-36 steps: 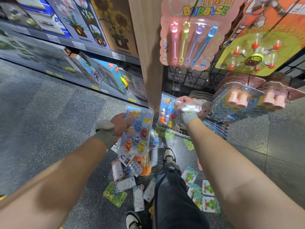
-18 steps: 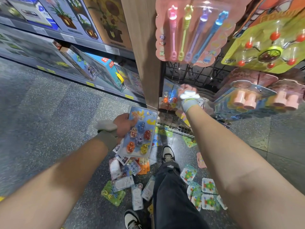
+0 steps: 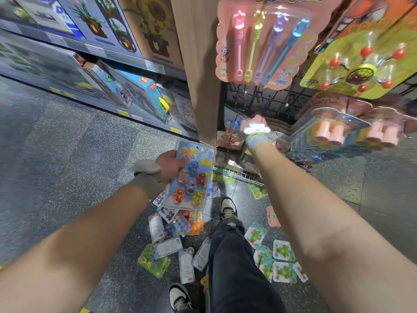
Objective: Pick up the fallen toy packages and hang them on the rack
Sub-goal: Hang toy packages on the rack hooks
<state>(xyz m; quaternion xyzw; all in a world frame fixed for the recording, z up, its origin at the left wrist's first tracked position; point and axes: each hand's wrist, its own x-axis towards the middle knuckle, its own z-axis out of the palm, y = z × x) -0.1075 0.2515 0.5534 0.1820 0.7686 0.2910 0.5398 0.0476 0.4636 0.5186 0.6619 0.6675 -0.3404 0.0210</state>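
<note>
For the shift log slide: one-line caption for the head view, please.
Left grip holds a blue toy package, right grip reaches toward the wire rack, more packages lie on the floor.

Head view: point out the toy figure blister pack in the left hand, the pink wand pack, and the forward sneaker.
toy figure blister pack (image 3: 191, 177), head view, centre of clear front
pink wand pack (image 3: 266, 44), head view, card centre among wands
forward sneaker (image 3: 228, 207), head view, laced top

two hands (image 3: 170, 169) (image 3: 257, 123), two shoes (image 3: 228, 207) (image 3: 179, 298), four wands (image 3: 253, 45)
</note>
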